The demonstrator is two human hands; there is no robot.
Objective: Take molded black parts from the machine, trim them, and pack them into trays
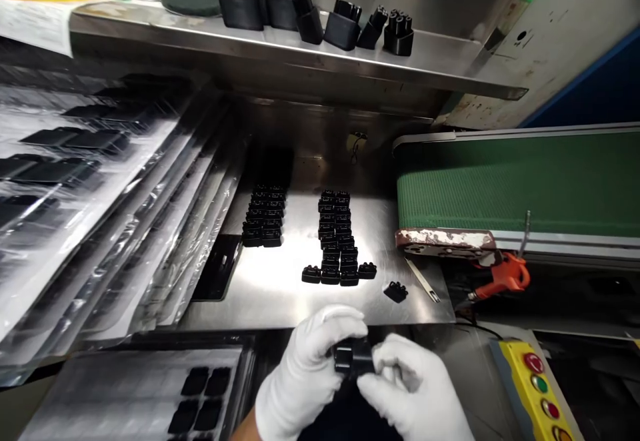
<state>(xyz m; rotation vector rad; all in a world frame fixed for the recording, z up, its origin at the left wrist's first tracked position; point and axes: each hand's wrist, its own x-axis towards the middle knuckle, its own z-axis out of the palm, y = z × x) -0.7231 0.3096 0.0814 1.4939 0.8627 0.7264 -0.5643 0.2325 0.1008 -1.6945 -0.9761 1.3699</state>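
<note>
My left hand point(307, 364), in a white glove, grips a small black plastic part point(356, 357) with a squarish opening, just in front of the table edge. Against the part's right side is my right hand point(417, 384), also gloved, with thumb and fingertips pinched on it. Beyond my hands, two joined columns of small black parts point(340, 234) stand on the metal table point(295, 301). One loose black part point(396, 291) lies to the right of these columns. Another block of black parts point(264, 217) is farther left.
Stacked plastic trays point(165, 227) fill the left side, with another tray point(110, 387) below. A cutter knife point(423, 281) lies near a green conveyor point(520, 181). An orange air gun point(505, 274) hangs right, above a yellow button box point(537, 387). Black parts point(343, 24) line the shelf point(300, 54).
</note>
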